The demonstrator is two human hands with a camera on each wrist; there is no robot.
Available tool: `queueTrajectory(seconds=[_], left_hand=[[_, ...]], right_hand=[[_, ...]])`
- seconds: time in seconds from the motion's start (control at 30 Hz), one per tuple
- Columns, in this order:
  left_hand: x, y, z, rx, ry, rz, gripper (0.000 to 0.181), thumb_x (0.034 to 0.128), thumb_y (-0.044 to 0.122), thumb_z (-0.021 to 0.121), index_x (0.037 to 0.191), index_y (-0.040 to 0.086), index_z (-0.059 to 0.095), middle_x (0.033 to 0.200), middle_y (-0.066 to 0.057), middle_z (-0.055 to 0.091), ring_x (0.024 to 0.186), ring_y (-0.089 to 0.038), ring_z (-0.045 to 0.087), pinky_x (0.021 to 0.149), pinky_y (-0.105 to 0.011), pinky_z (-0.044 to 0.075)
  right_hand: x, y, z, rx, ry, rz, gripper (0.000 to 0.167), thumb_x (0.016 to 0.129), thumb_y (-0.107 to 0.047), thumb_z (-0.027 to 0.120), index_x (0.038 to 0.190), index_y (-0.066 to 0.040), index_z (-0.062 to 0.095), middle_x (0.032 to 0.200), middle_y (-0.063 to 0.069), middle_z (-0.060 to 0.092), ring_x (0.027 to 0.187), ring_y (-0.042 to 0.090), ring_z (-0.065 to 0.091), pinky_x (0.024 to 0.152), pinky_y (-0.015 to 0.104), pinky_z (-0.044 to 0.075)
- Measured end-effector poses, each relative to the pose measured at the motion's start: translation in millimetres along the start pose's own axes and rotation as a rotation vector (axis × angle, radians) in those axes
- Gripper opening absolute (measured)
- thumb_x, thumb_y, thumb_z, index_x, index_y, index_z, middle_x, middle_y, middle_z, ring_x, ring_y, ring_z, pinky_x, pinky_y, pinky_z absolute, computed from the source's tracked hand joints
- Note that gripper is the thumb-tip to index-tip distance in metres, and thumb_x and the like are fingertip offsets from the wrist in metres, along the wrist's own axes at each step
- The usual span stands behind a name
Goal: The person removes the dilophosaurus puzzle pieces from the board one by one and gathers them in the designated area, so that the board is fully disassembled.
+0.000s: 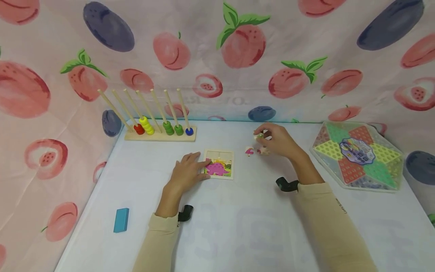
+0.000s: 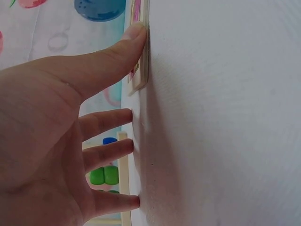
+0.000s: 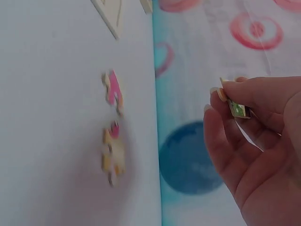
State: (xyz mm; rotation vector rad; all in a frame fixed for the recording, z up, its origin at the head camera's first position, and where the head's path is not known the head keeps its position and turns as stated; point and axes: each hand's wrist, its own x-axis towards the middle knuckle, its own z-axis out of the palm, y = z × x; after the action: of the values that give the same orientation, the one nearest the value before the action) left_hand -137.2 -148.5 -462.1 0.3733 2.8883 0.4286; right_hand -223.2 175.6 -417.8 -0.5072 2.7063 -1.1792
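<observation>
Noted the puzzle board (image 1: pixel 220 166) flat on the desk (image 1: pixel 231 226), with a pink dinosaur on its face and pale wood showing toward its far side. Found the left hand (image 1: pixel 185 172) at the board's left edge, covering a little of it with thumb and forefinger; read as a wide, loose grip, touching rather than grasping, with the other fingers spread beside the board. Located the right hand (image 1: pixel 278 139) beyond and to the right of the board, raised off the desk, with its grip narrowed to a pinch on a small green-marked piece (image 3: pixel 239 109). Cannot make out that piece's full shape behind the fingers.

Counted two loose pieces on the desk right of the board: a pink piece (image 1: pixel 249 151), lying between board and right hand, and a pale piece (image 1: pixel 264 150), slightly farther from the board.

Logged farther out from the board: beyond and left, a wooden bead rack (image 1: pixel 159 136) with upright rods; nearer and left, well apart, a blue block (image 1: pixel 121 220); well to the right, past the right hand, a six-sided game box (image 1: pixel 358 151); behind everything, a fruit-print cloth (image 1: pixel 190 22).
</observation>
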Motion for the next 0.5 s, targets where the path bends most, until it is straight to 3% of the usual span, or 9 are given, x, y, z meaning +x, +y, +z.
queueTrajectory(seconds=[0.27,0.5], left_hand=[[-0.4,0.1,-0.8,-0.001,-0.004,0.001,0.059,0.0902,0.048,0.073,0.145,0.031,0.059,0.162,-0.014,0.041,0.15,-0.043,0.036,0.112,-0.078,0.032],[-0.6,0.8,-0.9,0.002,-0.001,0.0,0.059,0.0903,0.048,0.073,0.144,0.031,0.059,0.162,-0.014,0.042,0.149,-0.043,0.037,0.112,-0.078,0.033]], right_hand=[[-22.9,32,-32,0.01,0.073,0.094,0.03,0.099,-0.015,0.066,0.128,-0.007,0.065,0.133,0.016,0.064,0.104,0.033,0.072,0.077,0.037,0.063],[-39.1,57,-36,0.004,0.052,0.218,0.033,0.097,-0.019,0.071,0.127,-0.007,0.068,0.12,0.023,0.073,0.088,0.027,0.079,0.077,0.028,0.057]])
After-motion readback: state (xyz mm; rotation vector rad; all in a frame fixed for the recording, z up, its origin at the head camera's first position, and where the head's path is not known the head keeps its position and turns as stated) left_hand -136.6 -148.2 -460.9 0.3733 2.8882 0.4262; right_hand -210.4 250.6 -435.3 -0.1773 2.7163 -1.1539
